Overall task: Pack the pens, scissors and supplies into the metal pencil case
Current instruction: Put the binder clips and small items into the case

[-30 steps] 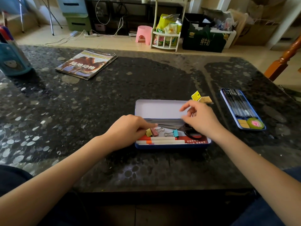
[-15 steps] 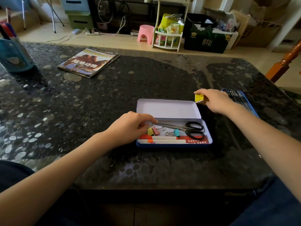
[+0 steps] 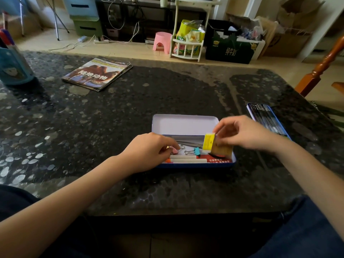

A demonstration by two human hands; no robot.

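Observation:
A blue metal pencil case (image 3: 186,125) lies open at the middle of the dark table, its lid tipped back. Inside lie scissors (image 3: 189,144), a teal binder clip (image 3: 195,151), a pink clip (image 3: 175,150) and two white pens (image 3: 188,159). My right hand (image 3: 242,135) pinches a yellow eraser with a tan pad (image 3: 210,143) above the case's right end, hiding the scissor handles. My left hand (image 3: 149,150) rests on the case's left end, fingers curled at the pink clip.
A second blue tray with dark pens (image 3: 264,116) lies to the right, partly behind my right hand. A magazine (image 3: 96,73) lies far left, a teal pen holder (image 3: 13,66) at the left edge. A wooden chair (image 3: 323,66) stands beyond the right corner.
My right hand picked up the yellow eraser and tan pad from beside the lid and brought them back over the case's right end. My left hand stayed at the clips.

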